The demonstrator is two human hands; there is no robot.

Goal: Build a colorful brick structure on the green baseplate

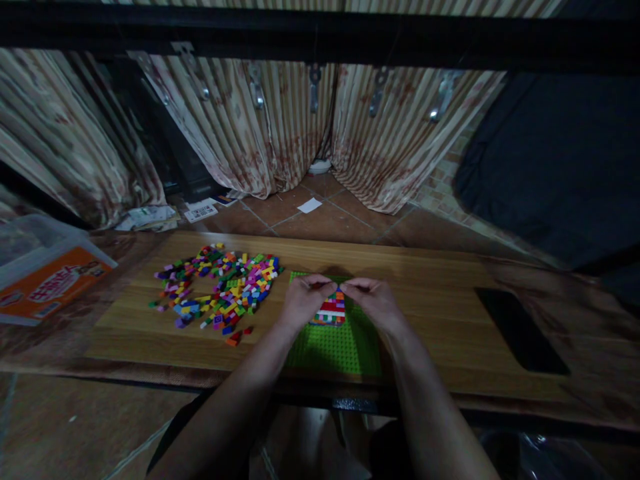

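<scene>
A green studded baseplate (334,353) lies on the wooden board in front of me. On its upper part sits a patch of striped rows of coloured building bricks (332,309), with red, white and purple among them. My left hand (309,298) is closed at the upper left of the patch, thumb and fingers pinched. From the other side, my right hand (373,301) is pinched at the patch's upper right corner. The fingertips of both hands nearly meet over its top edge, where a speck of blue shows. What the fingers grip is too small to make out.
Left of the baseplate spreads a loose heap of mixed bricks (233,283) on the wooden board (425,287). A clear plastic box with an orange label (55,283) stands at far left. A flat black object (521,330) lies at right. Striped curtains (280,127) hang behind.
</scene>
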